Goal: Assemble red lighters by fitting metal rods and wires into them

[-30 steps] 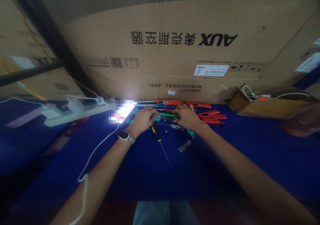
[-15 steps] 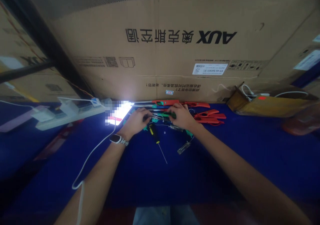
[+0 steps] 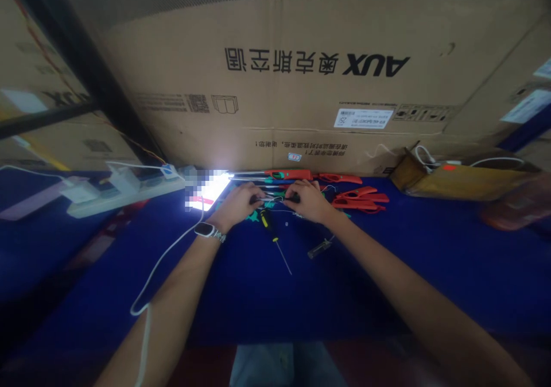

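My left hand (image 3: 241,202), with a watch on its wrist, is closed with its fingertips on a small dark part at the left of the pile. To its right, my right hand (image 3: 309,198) pinches a dark piece too small to name. A thin metal rod and wire (image 3: 275,198) span the gap between the hands. Behind them lie red lighter bodies (image 3: 297,174) with metal tubes, and more red casings (image 3: 361,198) sit to the right. A black and yellow screwdriver (image 3: 269,226) lies just in front of the hands.
A bright phone-like screen (image 3: 212,193) and a white power strip (image 3: 124,194) lie at left, with a white cable over my left forearm. At right are an open carton (image 3: 465,181) and a small clear part (image 3: 319,249). A large cardboard box (image 3: 279,100) stands behind.
Both hands have shifted slightly, and a thin rod now shows between them. The green piece formerly at my right fingertips is no longer visible there. The view has moved a little.
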`<state>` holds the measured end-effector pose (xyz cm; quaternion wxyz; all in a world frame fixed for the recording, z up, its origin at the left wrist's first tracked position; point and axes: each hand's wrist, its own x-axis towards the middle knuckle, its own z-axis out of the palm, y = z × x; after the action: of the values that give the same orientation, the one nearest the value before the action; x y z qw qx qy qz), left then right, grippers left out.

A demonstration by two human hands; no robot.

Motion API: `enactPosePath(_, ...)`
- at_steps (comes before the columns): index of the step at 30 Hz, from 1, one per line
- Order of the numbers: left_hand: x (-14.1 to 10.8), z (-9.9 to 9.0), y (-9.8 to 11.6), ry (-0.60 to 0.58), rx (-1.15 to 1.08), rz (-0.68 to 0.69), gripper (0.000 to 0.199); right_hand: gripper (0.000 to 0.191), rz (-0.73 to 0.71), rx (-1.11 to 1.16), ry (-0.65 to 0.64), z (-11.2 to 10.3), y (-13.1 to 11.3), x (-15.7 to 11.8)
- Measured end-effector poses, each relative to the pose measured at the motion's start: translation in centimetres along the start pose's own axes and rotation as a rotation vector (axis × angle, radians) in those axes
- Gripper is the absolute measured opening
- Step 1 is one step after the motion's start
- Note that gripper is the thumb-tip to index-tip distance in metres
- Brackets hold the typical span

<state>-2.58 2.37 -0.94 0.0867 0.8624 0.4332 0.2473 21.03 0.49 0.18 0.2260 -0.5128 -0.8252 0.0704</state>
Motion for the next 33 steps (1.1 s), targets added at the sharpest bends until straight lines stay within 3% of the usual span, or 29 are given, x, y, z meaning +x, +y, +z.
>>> enactPosePath(4, 0.1, -0.1, 0.4, 0.058, 0.032, 0.023, 0.017, 0.016, 0.045, 0.055, 0.111, -0.3, -0.4, -1.8)
enactPosePath(8, 0.1, -0.3, 1.4, 0.080, 0.081, 0.046, 0.028, 0.021, 0.093, 0.106, 0.186, -1.5, 0.4, -5.3)
enactPosePath(13, 0.9, -0.2, 5.3, 0.178, -0.042, 0.192, 0.020, 0.026, 0.181, 0.057, 0.262, -4.0, 3.9, -9.8)
enactPosePath(17, 3.4, 2.0, 10.7, 0.050, -0.043, 0.342, 0.016, 0.026, 0.301, -0.087, 0.263, -5.5, 6.5, -11.9)
enactPosePath(20, 6.1, 4.5, 14.4, -0.090, 0.093, 0.366, 0.013, 0.029, 0.312, -0.192, 0.206, -6.1, 7.7, -12.1)
enactPosePath(23, 8.6, 6.7, 16.4, -0.168, 0.184, 0.333, 0.011, 0.033, 0.278, -0.240, 0.133, -6.4, 8.6, -11.5)
enactPosePath(28, 10.3, 8.1, 16.4, -0.193, 0.233, 0.303, 0.012, 0.028, 0.206, -0.202, 0.165, -6.5, 9.8, -10.6)
enactPosePath(33, 9.9, 7.0, 15.0, -0.087, 0.141, 0.302, 0.019, 0.021, 0.165, -0.088, 0.304, -6.6, 10.0, -10.1)
